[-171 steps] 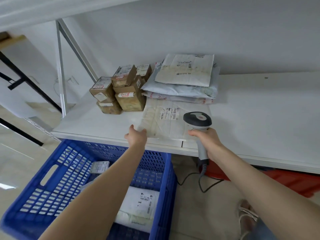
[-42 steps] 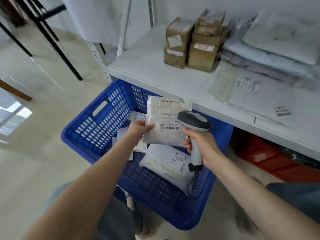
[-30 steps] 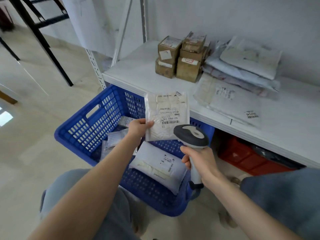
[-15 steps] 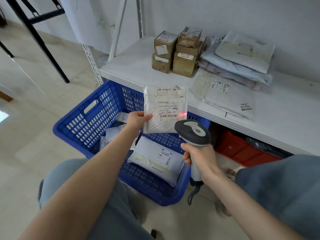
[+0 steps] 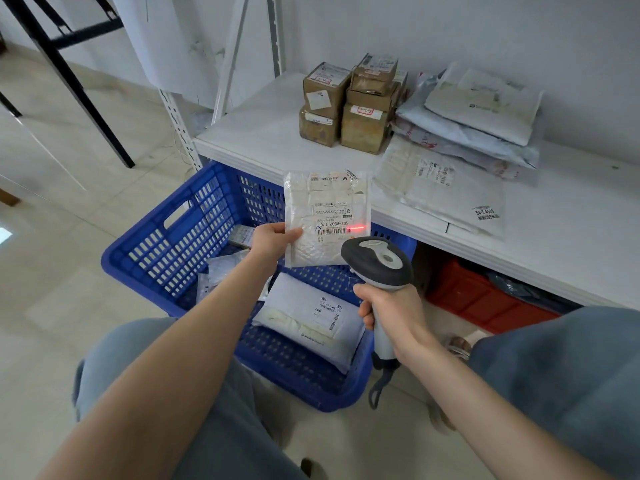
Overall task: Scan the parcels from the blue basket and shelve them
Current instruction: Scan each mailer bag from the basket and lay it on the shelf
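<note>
My left hand (image 5: pixel 272 241) pinches the left edge of a small white bubble-mailer parcel (image 5: pixel 323 209), held upright over the blue basket (image 5: pixel 156 251). My right hand (image 5: pixel 391 311) grips the handle of a grey barcode scanner (image 5: pixel 377 259) just below and right of the parcel. A red scan line falls on the parcel's barcode label. A larger grey-white parcel (image 5: pixel 311 320) and some smaller packets (image 5: pixel 221 268) lie in the basket. Scanned parcels sit on the white shelf (image 5: pixel 263 133): brown boxes (image 5: pixel 349 105), stacked poly mailers (image 5: pixel 474 116) and a flat white mailer (image 5: pixel 440 188).
A red bin (image 5: pixel 478 299) stands under the shelf, right of the basket. The scanner's cable hangs down beside the basket. Black frame legs (image 5: pixel 79 84) stand on the tiled floor at the far left. My knees flank the basket's near side.
Since placing a flat mailer on the shelf, my left hand took a small parcel from the basket and raised it. The scanner came in below it and its red line now crosses the barcode.
</note>
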